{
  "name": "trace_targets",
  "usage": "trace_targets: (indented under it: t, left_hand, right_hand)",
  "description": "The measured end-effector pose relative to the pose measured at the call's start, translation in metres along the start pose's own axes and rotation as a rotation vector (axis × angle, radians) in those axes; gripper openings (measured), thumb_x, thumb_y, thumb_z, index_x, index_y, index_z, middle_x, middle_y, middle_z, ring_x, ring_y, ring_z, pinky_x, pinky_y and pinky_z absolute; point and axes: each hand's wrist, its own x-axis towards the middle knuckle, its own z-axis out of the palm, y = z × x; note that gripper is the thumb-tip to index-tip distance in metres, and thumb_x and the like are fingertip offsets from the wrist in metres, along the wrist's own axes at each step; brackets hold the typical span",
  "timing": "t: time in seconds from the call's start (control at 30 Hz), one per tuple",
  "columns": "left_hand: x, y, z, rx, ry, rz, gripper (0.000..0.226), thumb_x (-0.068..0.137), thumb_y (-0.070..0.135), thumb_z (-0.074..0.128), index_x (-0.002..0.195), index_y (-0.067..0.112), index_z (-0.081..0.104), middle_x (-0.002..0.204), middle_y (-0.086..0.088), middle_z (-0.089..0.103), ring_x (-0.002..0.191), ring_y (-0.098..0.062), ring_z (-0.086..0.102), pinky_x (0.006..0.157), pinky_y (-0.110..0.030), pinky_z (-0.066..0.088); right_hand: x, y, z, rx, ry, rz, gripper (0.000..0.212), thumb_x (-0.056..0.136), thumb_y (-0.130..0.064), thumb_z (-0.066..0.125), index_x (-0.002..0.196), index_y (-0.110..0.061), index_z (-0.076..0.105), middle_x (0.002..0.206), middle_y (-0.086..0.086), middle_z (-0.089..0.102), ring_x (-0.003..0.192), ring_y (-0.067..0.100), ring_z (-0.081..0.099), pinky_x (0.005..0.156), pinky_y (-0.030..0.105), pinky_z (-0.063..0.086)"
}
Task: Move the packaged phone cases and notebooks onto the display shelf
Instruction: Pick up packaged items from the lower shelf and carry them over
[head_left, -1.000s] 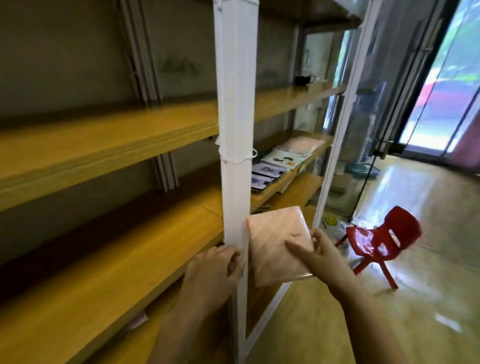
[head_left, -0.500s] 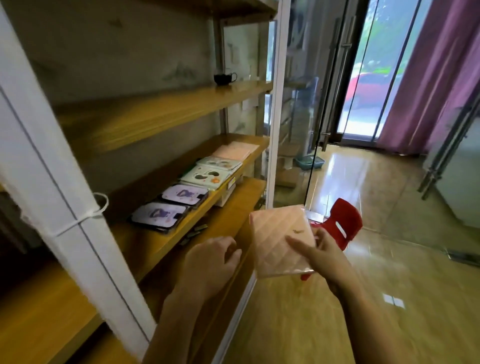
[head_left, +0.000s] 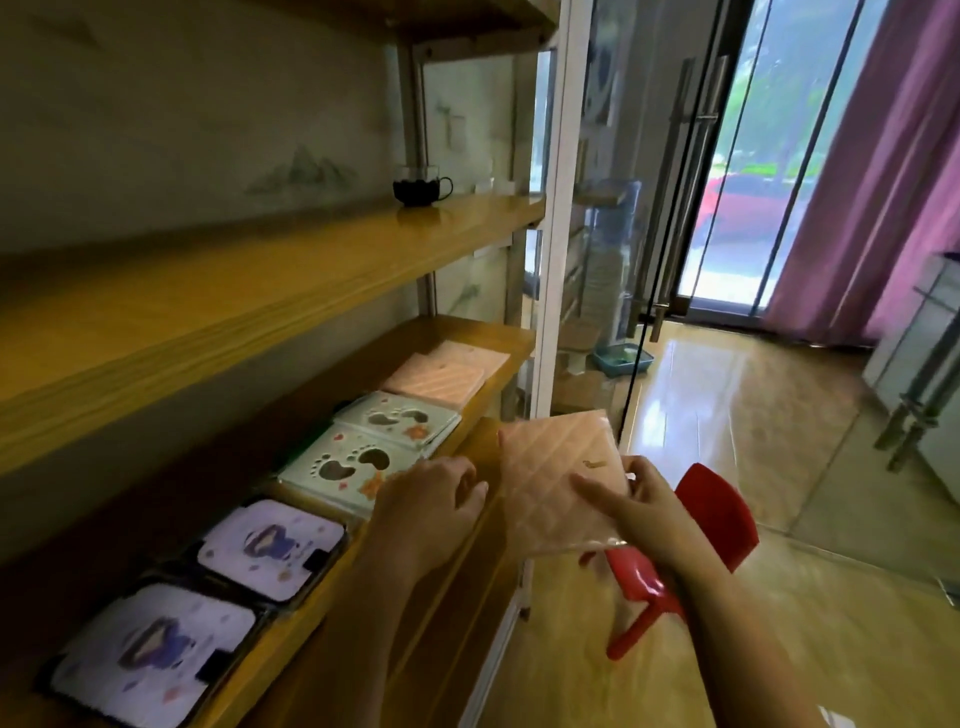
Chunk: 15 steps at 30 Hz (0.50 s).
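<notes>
Six packaged items (head_left: 358, 457) lay on the display shelf (head_left: 467, 332) as the right hand (head_left: 639, 509) gripped a pink notebook (head_left: 550, 483) just off its edge, unshelved; the left hand (head_left: 431, 506) hovered beside it, loosely curled, empty

Right hand (head_left: 641, 512) fingers partly behind pink notebook (head_left: 556, 478); left hand (head_left: 431, 501) contact unclear; red chair (head_left: 722, 509) partly behind forearm (head_left: 737, 623).
</notes>
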Motion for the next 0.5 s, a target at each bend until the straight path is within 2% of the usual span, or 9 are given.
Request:
trace_targets:
  t: [0.1, 0.27, 0.33, 0.5]
  left_hand:
    - [0.028, -0.009, 0.0, 0.028, -0.002, -0.04, 0.027, 0.094, 0.041, 0.043, 0.114, 0.026, 0.055, 0.109, 0.003, 0.061, 0.096, -0.009, 0.054, 0.086, -0.026, 0.044]
    - [0.068, -0.029, -0.002, 0.109, 0.058, -0.159, 0.033, 0.096, 0.042, 0.038, 0.124, 0.028, 0.049, 0.127, 0.005, 0.054, 0.114, -0.013, 0.048, 0.091, -0.029, 0.036]
    - [0.083, -0.035, -0.001, 0.132, 0.093, -0.196, 0.03, 0.095, 0.042, 0.038, 0.12, 0.03, 0.05, 0.126, 0.006, 0.055, 0.111, -0.013, 0.05, 0.088, -0.028, 0.037]
    - [0.124, -0.051, 0.008, 0.187, 0.171, -0.3, 0.024, 0.094, 0.042, 0.04, 0.111, 0.031, 0.053, 0.115, 0.008, 0.06, 0.102, -0.013, 0.055, 0.076, -0.027, 0.038]
  right_hand:
    - [0.043, 0.002, 0.009, -0.006, -0.041, 0.015, 0.042, 0.081, -0.03, 0.069, 0.112, -0.019, 0.042, 0.092, -0.006, 0.054, 0.081, 0.012, 0.059, 0.059, 0.027, 0.055]
    - [0.121, -0.006, 0.029, -0.039, -0.14, -0.016, 0.038, 0.083, -0.03, 0.068, 0.108, -0.02, 0.041, 0.089, -0.008, 0.051, 0.076, 0.007, 0.055, 0.053, 0.017, 0.045]
    - [0.154, -0.01, 0.037, -0.035, -0.209, -0.03, 0.038, 0.083, -0.027, 0.067, 0.11, -0.021, 0.041, 0.09, -0.008, 0.05, 0.077, 0.007, 0.055, 0.052, 0.017, 0.045]
    - [0.236, -0.018, 0.059, -0.022, -0.365, -0.098, 0.042, 0.083, -0.023, 0.068, 0.117, -0.018, 0.044, 0.1, -0.004, 0.056, 0.087, 0.014, 0.061, 0.064, 0.024, 0.054]
